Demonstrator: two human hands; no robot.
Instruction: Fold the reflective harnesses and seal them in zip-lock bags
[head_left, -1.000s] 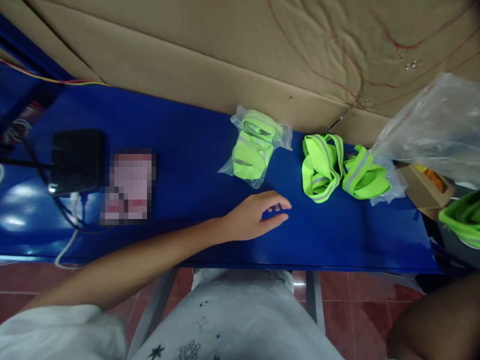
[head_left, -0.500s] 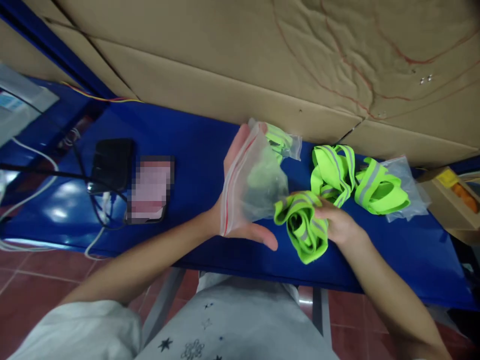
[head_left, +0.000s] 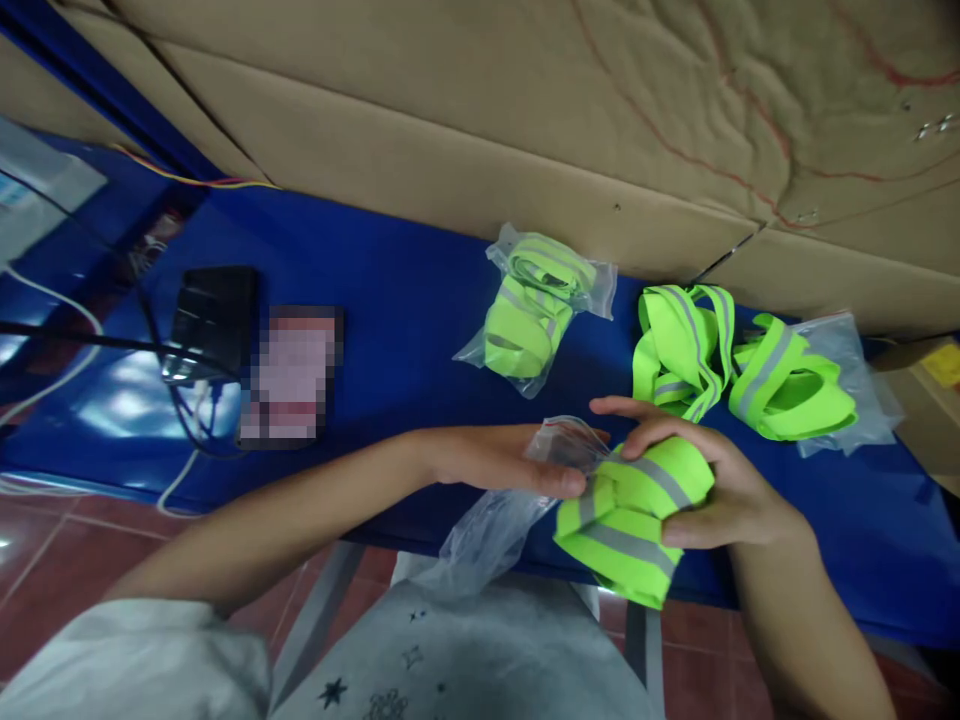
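One bundle of yellow-green strap (head_left: 637,480) is held up over the near edge of a blue table (head_left: 390,290), in front of the person's body. Half a second ago the left hand (head_left: 480,458) was spread wide with a clear plastic bag (head_left: 487,535) across it, apart from the bundle; now that hand has narrowed, the bag hangs limp from it, and its thumb meets the bundle's left side. The work seems to have moved to handling bag and bundle together, with the strap still outside.

The bundle is compact, wrapped in flat overlapping layers, with a broad grey stripe running along the band. The right hand (head_left: 739,495) grips it from the right, index finger extended, thumb across the front. The bag is crumpled, a reddish line near its mouth; whether the mouth is open cannot be told.

Farther back on the table lie two bagged strap rolls (head_left: 523,335). To their right are two loose strap coils (head_left: 795,385), the rightmost partly over another clear bag (head_left: 877,400). At left are a pixelated flat object (head_left: 292,370) and a black box (head_left: 214,320) with cables.
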